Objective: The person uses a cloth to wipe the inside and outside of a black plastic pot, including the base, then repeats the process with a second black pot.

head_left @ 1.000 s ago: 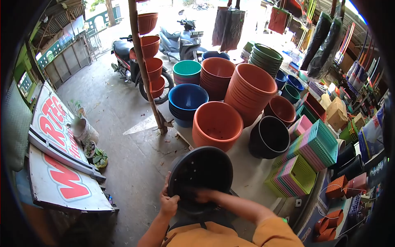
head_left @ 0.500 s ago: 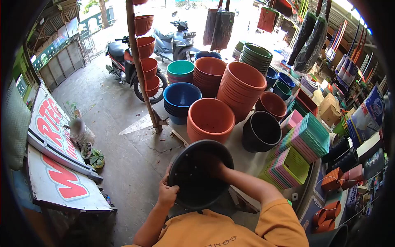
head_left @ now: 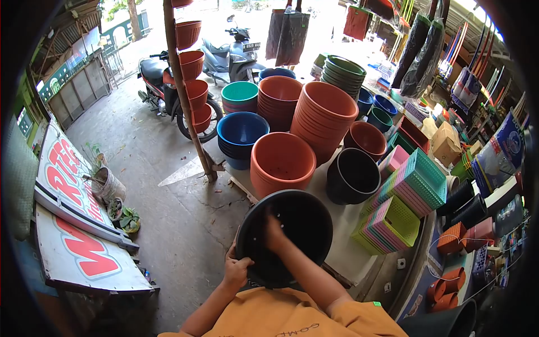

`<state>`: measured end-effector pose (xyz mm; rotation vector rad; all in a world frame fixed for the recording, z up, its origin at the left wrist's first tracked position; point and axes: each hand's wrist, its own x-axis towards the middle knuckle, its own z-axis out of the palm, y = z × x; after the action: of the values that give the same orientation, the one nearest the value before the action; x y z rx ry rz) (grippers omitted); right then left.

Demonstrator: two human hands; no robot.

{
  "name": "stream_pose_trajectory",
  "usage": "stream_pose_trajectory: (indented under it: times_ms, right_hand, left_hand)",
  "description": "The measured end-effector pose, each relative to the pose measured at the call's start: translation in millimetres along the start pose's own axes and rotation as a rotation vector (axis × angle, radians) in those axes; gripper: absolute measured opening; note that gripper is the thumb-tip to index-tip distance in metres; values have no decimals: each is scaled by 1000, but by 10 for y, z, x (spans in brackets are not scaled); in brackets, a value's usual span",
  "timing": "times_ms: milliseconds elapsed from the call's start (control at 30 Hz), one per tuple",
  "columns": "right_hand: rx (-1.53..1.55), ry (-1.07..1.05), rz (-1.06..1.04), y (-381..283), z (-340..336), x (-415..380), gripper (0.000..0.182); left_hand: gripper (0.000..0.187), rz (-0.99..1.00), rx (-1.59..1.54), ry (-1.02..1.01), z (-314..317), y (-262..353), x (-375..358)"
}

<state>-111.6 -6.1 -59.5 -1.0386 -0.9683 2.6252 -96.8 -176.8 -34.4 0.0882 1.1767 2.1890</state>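
A large black plant pot (head_left: 306,241) is tilted with its mouth toward me, close against my body. My left hand (head_left: 238,268) is closed on its left rim, thumb on the inside and fingers behind the wall. Reaching down into the pot, my right hand (head_left: 273,233) is near the inner wall and base, its fingers blurred and dark. Small bright spots, like holes, show in the base around it. Just beyond the pot's far rim stands a stack of orange-red pots (head_left: 282,163).
Stacked pots crowd the low platform: blue basins (head_left: 243,132), tall terracotta pots (head_left: 325,123) and a black pot (head_left: 353,177). Pastel baskets (head_left: 393,224) sit at the right. A wooden post (head_left: 188,95) with hanging pots rises ahead. At the left lies a lettered sign (head_left: 84,253); motorbikes (head_left: 163,84) are parked beyond.
My right hand has moved left across the pot's inside, its forearm now crossing the front rim. The pot has shifted slightly right, with my left hand still on its rim.
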Motion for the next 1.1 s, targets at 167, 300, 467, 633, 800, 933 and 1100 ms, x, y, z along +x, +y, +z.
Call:
stream_pose_trajectory:
  times_ms: [167,300,467,633,800,933,1100]
  right_hand:
    - [512,116,-366,-580,-214,-286,61]
    - [374,200,-336,-348,-258,-222,64]
    - [-685,16,-254,325,-12,-429,78]
    - [-1442,-560,-159,323,-435,-678,67]
    - [-2717,-651,129,-368,-648,-689,59]
    - [-1998,-109,-1030,-466,-1301,-50,63]
    - [-2612,-127,-1936,-997,-519,-390,66]
  left_hand:
    - [50,26,-8,43,-25,-26,-60]
    - [42,-34,-69,22,102,-60,-72]
    - [25,-83,-173,17,265,30,57]
    - [30,62,-76,45,-83,206,245]
    - [43,48,19,53,-253,248,190]
    - [46,20,56,-20,-192,302,196]
    - [50,-56,154,-79,-116,328,261]
